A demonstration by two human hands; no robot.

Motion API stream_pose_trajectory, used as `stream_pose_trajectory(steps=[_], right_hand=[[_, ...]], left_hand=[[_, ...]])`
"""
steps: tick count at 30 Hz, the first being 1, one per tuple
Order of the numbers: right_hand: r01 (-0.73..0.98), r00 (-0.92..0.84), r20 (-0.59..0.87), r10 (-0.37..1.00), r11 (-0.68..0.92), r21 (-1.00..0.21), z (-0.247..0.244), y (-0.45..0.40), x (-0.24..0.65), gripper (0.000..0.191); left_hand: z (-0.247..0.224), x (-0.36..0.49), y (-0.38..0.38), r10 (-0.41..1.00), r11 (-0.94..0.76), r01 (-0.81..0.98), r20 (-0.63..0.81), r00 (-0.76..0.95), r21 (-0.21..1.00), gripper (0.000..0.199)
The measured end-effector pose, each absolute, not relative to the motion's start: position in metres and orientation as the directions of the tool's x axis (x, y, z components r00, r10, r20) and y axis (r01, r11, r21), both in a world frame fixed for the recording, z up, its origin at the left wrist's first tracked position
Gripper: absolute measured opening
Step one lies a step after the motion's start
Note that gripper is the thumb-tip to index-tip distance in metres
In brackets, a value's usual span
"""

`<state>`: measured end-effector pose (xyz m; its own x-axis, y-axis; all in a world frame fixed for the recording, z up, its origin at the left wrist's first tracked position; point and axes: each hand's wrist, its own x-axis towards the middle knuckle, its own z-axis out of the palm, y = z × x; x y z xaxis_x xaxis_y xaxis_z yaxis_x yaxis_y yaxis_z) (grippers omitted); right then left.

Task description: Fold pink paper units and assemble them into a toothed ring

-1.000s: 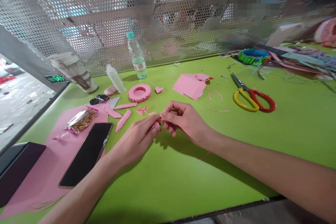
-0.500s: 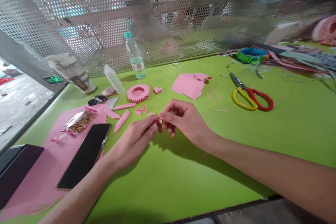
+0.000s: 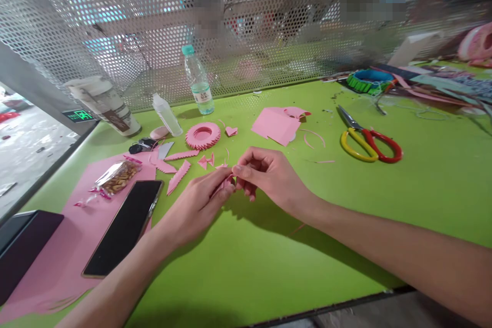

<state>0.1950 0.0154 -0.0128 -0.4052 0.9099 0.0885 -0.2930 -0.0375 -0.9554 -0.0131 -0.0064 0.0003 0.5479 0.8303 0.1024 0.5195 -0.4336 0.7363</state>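
Over the middle of the green table, my left hand (image 3: 203,202) is closed on a small piece of pink paper (image 3: 227,181), mostly hidden by the fingers. My right hand (image 3: 267,177) pinches the same piece at its upper right end, fingertips meeting those of my left hand. Just beyond them lie a small pink paper bow (image 3: 206,162), a zigzag-edged strip (image 3: 179,178) and a pink heart (image 3: 231,131). A round pleated pink paper ring (image 3: 203,136) sits farther back. Folded pink paper (image 3: 275,125) rests behind my right hand.
Scissors (image 3: 367,143) lie at the right. A water bottle (image 3: 202,93), glue bottle (image 3: 167,117) and cup (image 3: 105,106) stand at the back left. A phone (image 3: 123,229), snack packet (image 3: 117,177) and dark box (image 3: 28,251) are at the left. A perforated screen (image 3: 246,25) borders the back.
Both hands stay almost in place. The fingers of my left hand have shifted slightly around the pink piece, and a little more of it shows.
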Motion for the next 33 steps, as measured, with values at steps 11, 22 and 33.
stream_pose_trajectory(steps=[11,22,33], right_hand=[[-0.358,-0.427,0.021,0.904,-0.147,-0.922,-0.0172,0.0193,0.1930,0.035],[-0.361,-0.465,0.003,0.885,-0.186,-0.914,-0.0149,0.0175,0.1927,0.037],[-0.248,-0.450,0.101,0.887,-0.016,-0.969,-0.0094,0.0148,0.1954,0.012]], left_hand=[[-0.0006,-0.0133,-0.0058,0.867,-0.399,0.621,0.057,0.496,0.675,0.029],[0.0014,-0.0135,-0.0063,0.871,-0.389,0.637,0.042,0.489,0.666,0.026],[-0.0020,-0.0142,-0.0089,0.903,-0.164,0.395,-0.023,0.428,0.904,0.032]])
